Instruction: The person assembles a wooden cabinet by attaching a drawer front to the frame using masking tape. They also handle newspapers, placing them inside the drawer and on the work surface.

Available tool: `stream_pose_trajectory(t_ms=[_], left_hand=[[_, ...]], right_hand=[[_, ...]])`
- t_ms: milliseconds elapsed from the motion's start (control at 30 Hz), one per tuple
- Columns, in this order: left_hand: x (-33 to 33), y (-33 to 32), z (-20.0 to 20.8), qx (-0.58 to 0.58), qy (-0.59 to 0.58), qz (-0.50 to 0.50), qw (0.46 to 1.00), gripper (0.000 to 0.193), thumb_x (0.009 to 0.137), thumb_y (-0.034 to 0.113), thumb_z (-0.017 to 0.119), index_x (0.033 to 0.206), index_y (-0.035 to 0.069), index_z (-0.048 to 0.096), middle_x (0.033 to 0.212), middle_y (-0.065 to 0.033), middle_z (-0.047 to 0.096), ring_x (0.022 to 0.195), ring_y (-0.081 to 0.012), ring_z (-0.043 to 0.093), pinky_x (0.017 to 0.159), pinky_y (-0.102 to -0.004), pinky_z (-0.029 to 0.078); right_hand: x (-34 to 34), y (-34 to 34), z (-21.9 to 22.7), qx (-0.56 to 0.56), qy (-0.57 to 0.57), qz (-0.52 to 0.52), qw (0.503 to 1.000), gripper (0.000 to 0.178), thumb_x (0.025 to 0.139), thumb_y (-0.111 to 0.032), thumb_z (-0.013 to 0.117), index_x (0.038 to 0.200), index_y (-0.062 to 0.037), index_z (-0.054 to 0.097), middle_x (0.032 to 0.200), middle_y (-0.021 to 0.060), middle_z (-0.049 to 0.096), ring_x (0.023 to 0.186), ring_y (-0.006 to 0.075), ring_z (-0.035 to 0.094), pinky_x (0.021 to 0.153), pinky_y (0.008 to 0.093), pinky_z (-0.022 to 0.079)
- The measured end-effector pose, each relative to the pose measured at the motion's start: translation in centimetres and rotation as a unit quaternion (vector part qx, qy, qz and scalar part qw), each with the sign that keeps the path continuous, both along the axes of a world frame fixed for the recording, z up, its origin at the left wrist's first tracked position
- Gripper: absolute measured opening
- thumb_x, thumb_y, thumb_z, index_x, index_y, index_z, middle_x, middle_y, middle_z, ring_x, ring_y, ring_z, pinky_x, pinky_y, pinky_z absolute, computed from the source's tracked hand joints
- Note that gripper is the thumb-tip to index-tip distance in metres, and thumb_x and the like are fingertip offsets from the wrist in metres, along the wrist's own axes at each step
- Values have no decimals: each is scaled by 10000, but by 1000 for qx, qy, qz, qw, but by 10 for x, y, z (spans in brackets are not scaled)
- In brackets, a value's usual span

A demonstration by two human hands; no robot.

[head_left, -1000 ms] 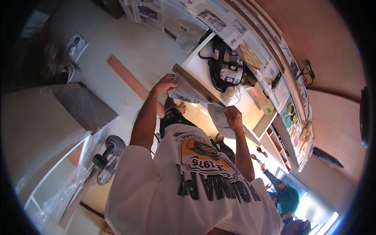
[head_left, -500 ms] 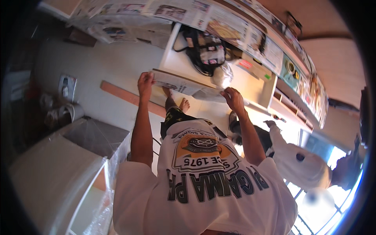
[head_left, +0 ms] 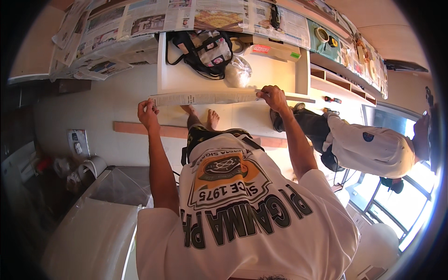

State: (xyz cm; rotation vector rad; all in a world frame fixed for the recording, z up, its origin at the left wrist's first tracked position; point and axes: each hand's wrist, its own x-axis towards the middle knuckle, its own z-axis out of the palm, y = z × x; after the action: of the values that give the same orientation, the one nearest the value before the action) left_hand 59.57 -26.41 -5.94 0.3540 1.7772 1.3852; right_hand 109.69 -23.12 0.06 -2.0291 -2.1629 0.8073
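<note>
A long, narrow strip of newspaper (head_left: pixel 205 97) stretches along the front edge of an open white drawer (head_left: pixel 305 70). Its left end is pinched in the fingers of my left hand (head_left: pixel 148 113), just past the drawer's left corner. Toward the right, my right hand (head_left: pixel 273 97) grips the other end of the strip against the drawer's front edge. Inside the drawer lie a black bag (head_left: pixel 205 53) with straps, a clear plastic bundle (head_left: pixel 238 71), and a cardboard box (head_left: pixel 275 50) with red and green labels.
Newspaper covers the counter (head_left: pixel 158 21) above the drawer; a tape roll (head_left: pixel 321 34) lies on it. A reddish board (head_left: pixel 149 129) is on the floor by my feet. Another person (head_left: pixel 368 140) is at the right. A plastic-covered cabinet (head_left: pixel 88 233) stands at the lower left.
The view has swung so the drawer appears level and farther left. The newspaper strip, broad and slanted before, now looks narrower and nearly level. Both hands still hold it.
</note>
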Motion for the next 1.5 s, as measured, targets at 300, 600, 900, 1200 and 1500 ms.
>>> stream_pose_trajectory(t_ms=[300, 600, 900, 1200, 1500], left_hand=[[-6, 6, 1, 20, 2, -25, 999, 103, 953, 127, 730, 979, 93, 637, 953, -12, 658, 709, -94, 586, 612, -243, 517], [-3, 7, 3, 9, -7, -13, 1000, 136, 937, 103, 757, 937, 94, 621, 917, -15, 658, 692, -87, 595, 602, -252, 541], [-21, 9, -14, -15, -103, -23, 994, 147, 913, 84, 738, 1005, 89, 625, 832, -13, 633, 626, -97, 580, 492, -244, 472], [-30, 19, -38, -36, 279, -114, 953, 134, 869, 76, 738, 979, 48, 666, 850, -19, 629, 785, -163, 580, 751, -324, 506], [-8, 22, -19, -91, 433, -112, 890, 138, 877, 72, 667, 993, 11, 712, 948, -150, 712, 881, -283, 683, 843, -396, 551]], right_hand=[[26, 3, -6, -45, -7, -80, 996, 363, 817, -401, 810, 851, -42, 771, 801, 169, 737, 783, 338, 713, 752, 437, 539], [38, 9, -10, -58, 42, -59, 996, 354, 828, -356, 825, 826, -11, 746, 731, 144, 707, 685, 258, 674, 686, 397, 520], [37, 13, -6, -82, 39, -77, 993, 340, 808, -339, 836, 824, -8, 757, 762, 159, 728, 710, 289, 691, 713, 410, 533], [56, 11, -11, -64, 83, -36, 994, 306, 852, -312, 786, 890, -12, 737, 834, 169, 747, 793, 317, 720, 757, 416, 542], [57, 15, -15, -86, 37, -60, 994, 254, 828, -307, 797, 877, -62, 756, 856, 142, 760, 871, 326, 737, 792, 430, 559]])
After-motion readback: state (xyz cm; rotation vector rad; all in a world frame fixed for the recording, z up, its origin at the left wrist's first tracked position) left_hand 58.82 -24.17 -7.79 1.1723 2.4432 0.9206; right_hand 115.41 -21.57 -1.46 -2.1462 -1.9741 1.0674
